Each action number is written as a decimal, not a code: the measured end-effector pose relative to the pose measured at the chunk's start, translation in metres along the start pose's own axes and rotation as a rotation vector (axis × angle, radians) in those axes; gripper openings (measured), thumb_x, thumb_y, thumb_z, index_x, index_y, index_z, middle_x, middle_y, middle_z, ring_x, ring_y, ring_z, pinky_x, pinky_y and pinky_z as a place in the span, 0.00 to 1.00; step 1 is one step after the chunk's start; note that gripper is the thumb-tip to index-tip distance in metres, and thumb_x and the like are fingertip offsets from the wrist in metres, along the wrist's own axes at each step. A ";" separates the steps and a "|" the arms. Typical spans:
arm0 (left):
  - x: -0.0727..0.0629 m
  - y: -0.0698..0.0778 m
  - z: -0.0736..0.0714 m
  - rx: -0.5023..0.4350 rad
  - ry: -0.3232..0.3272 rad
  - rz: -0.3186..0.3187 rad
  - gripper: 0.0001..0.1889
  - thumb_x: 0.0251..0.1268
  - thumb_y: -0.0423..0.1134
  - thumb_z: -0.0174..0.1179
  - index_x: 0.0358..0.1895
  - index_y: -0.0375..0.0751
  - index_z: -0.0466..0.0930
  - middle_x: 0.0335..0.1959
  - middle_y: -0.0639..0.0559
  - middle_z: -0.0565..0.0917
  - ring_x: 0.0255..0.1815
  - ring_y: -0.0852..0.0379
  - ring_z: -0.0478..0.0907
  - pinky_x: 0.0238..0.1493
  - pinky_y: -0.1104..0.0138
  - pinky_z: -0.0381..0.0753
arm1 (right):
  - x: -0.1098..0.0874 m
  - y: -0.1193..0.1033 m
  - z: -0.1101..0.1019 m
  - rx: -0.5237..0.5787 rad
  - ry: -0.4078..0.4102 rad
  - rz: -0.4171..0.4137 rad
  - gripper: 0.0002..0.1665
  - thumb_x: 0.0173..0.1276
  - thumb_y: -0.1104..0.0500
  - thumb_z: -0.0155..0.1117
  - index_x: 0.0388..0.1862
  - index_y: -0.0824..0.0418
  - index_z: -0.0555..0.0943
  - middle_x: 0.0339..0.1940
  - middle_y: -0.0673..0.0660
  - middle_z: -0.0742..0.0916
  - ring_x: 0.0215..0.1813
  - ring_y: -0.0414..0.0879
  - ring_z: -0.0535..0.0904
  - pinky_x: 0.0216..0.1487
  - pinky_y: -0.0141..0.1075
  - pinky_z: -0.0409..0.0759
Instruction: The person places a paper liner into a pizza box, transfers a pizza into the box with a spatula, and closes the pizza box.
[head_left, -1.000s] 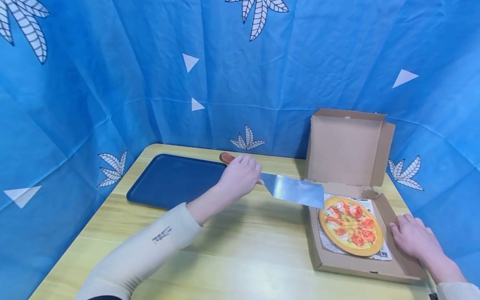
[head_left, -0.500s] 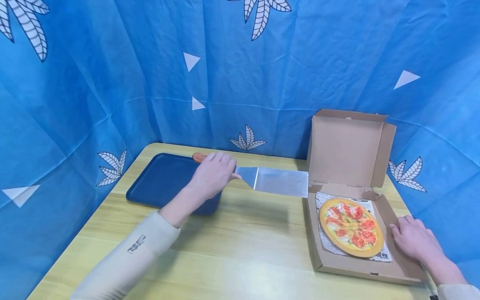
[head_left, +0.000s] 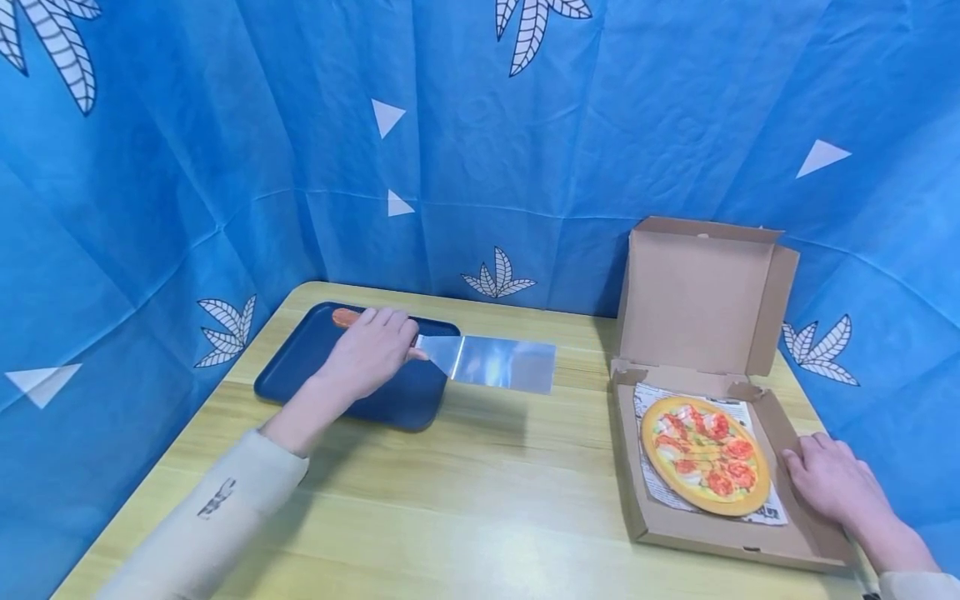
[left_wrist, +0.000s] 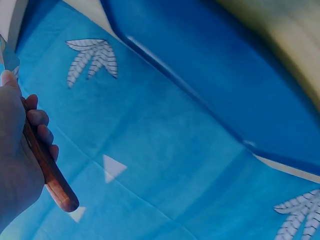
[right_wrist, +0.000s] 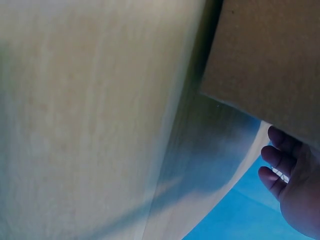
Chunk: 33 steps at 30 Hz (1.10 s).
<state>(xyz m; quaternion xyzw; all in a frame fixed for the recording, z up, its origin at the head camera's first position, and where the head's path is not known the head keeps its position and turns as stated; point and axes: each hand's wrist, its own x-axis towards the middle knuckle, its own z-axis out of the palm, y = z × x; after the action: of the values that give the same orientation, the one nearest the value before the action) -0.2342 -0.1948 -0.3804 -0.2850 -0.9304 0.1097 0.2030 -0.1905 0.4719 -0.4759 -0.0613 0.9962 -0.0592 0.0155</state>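
My left hand grips the wooden handle of a spatula, its fingers wrapped round it in the left wrist view. The broad metal blade of the spatula points right, above the table between tray and box. Beneath the hand lies a dark blue tray. On the right, my right hand holds the side wall of an open cardboard pizza box, thumb on the inner side and fingers outside. Inside the box a pizza with red and white toppings rests on printed paper.
The box's lid stands upright at the back. All of this is on a light wooden table. Blue cloth with leaf and triangle prints hangs behind and along both sides.
My left hand has carried the spatula leftward, away from the pizza box and over the tray. The right hand stays at the box's side wall, and the pizza has not moved.
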 end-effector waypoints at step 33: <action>-0.096 -0.096 0.054 0.056 0.093 0.105 0.08 0.70 0.37 0.56 0.34 0.36 0.71 0.27 0.47 0.68 0.31 0.46 0.70 0.33 0.59 0.68 | -0.004 -0.001 0.002 0.014 0.025 -0.004 0.17 0.79 0.57 0.54 0.41 0.74 0.76 0.38 0.70 0.79 0.42 0.70 0.76 0.39 0.67 0.74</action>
<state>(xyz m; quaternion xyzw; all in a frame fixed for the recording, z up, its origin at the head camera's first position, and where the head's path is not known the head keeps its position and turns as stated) -0.2324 -0.3322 -0.4284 -0.3324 -0.9003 0.1326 0.2478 -0.1863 0.4711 -0.4780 -0.0626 0.9958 -0.0670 0.0034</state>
